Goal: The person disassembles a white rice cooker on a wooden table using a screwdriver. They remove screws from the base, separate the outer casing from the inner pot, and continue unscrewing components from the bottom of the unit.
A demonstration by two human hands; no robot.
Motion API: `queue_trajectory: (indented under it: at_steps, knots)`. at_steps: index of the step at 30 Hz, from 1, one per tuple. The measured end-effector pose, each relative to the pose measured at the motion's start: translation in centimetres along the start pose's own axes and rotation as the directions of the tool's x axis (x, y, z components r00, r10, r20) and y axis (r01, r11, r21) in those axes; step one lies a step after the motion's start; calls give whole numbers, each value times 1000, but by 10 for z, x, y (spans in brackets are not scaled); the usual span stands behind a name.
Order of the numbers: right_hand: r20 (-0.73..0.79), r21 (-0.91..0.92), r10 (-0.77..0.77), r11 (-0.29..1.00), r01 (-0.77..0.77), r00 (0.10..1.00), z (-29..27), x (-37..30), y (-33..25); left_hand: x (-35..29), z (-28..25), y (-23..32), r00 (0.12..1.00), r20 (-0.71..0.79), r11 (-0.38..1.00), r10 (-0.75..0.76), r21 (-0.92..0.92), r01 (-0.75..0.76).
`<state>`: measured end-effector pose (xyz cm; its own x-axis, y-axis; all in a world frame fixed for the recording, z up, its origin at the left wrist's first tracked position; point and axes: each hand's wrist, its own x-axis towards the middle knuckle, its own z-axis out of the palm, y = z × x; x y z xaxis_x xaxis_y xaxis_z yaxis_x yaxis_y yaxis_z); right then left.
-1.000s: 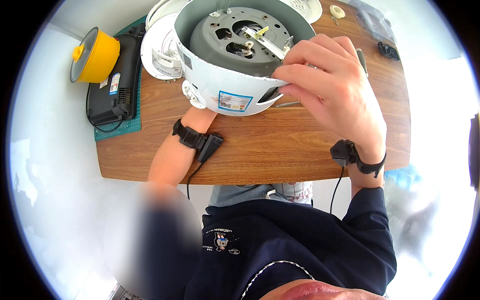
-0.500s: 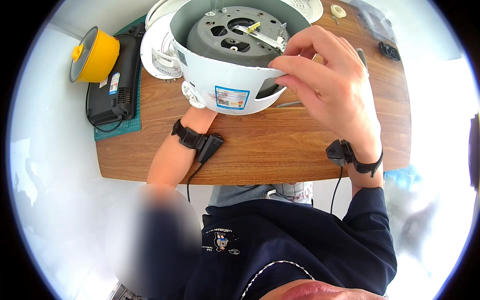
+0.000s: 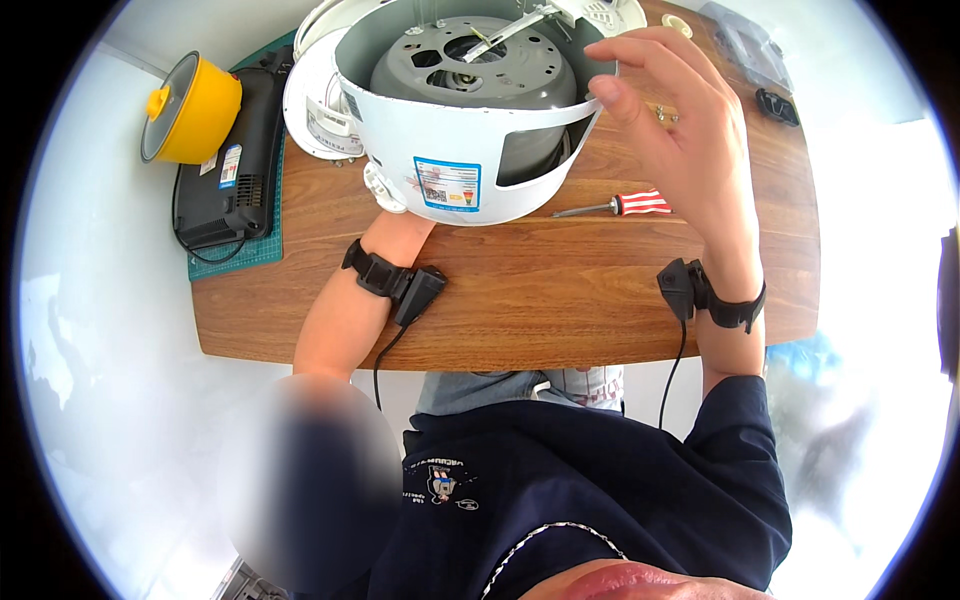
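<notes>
A white rice cooker shell (image 3: 400, 150) with a blue-edged label and a rectangular side opening stands on the table, tilted a little. Inside it shows a round grey metal housing (image 3: 490, 90) with holes. A narrow metal strip (image 3: 510, 32) reaches across the housing to the far right rim. At the shell's right rim is my right hand (image 3: 690, 120), fingers apart and thumb out, holding nothing; whether a fingertip brushes the rim is unclear. My left wrist (image 3: 400, 228) goes in behind the shell's near left side, which hides that hand and its fingers.
A screwdriver (image 3: 640, 203) with a red-and-white handle lies right of the shell. At left, a yellow pot (image 3: 205, 110) rests on a black appliance (image 3: 215, 200) over a green mat (image 3: 262, 255). White parts (image 3: 312, 100) sit behind the shell. A clear plastic box (image 3: 750, 50) is at far right.
The metal strip has swung from the shell's right side to its far side. My right hand has drawn back from the rim and opened, uncovering the side opening and screwdriver.
</notes>
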<state>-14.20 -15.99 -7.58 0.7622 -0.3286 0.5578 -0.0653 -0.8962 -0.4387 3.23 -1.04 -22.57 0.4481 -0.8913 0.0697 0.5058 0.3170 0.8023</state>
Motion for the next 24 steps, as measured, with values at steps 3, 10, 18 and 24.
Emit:
queue_trajectory:
  at_steps: [3,10,18,24]
  knots:
    - [-23,14,25,1000,-24,999,6,4,10,1,0,0,1000,-2,1000,4,7,-4]
    - [43,181,176,967,-180,984,13,4,30,5,1,-2,1000,1,999,17,29,-17]
    - [69,221,181,956,-192,981,14,7,23,6,0,-2,999,3,998,34,57,-34]
    - [82,172,135,974,-147,987,11,13,21,6,0,-1,999,0,995,48,92,-48]
